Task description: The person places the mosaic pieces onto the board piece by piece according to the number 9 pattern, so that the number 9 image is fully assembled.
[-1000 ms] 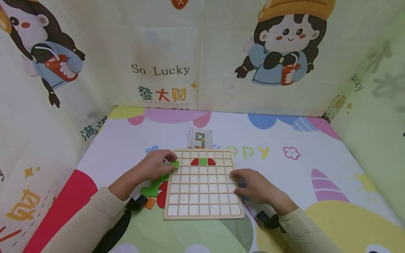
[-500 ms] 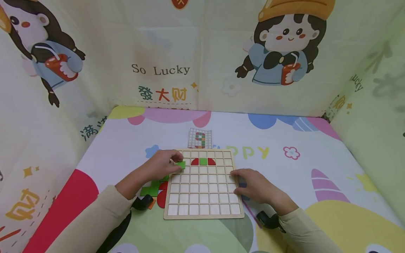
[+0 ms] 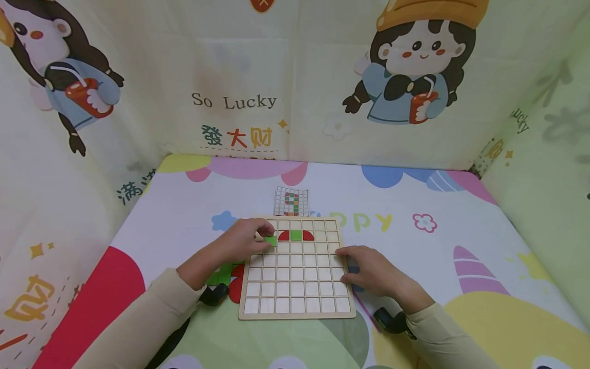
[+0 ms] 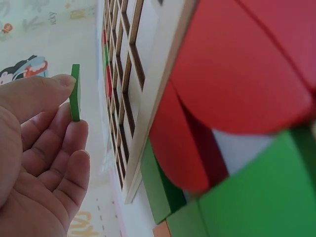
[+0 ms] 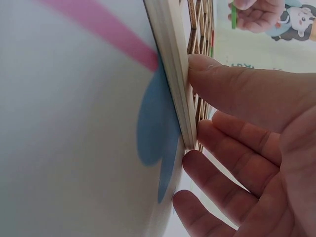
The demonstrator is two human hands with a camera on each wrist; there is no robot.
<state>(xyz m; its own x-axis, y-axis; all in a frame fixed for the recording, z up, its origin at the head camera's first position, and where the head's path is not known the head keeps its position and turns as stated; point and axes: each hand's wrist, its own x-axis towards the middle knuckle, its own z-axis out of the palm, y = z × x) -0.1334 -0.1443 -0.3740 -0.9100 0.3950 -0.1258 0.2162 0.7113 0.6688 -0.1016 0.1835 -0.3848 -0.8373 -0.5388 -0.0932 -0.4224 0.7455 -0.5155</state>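
Observation:
My left hand pinches a small green square tile between thumb and fingertips. It holds the tile over the left part of a wooden grid board, left of a row of pieces. That row has a red rounded piece, a green square and another red rounded piece. At the board's right edge, my right hand rests its thumb and fingertips on the frame. In the right wrist view the fingers look relaxed along the wooden rim.
Beside the board's left edge lie loose green pieces and red rounded pieces, partly under my left arm. Behind the board lies a gridded card printed with a coloured figure 9. A patterned cloth covers the table; printed curtains enclose it.
My left hand has moved right over the board with the green tile, closer to the red and green row. The right hand and the board have stayed put.

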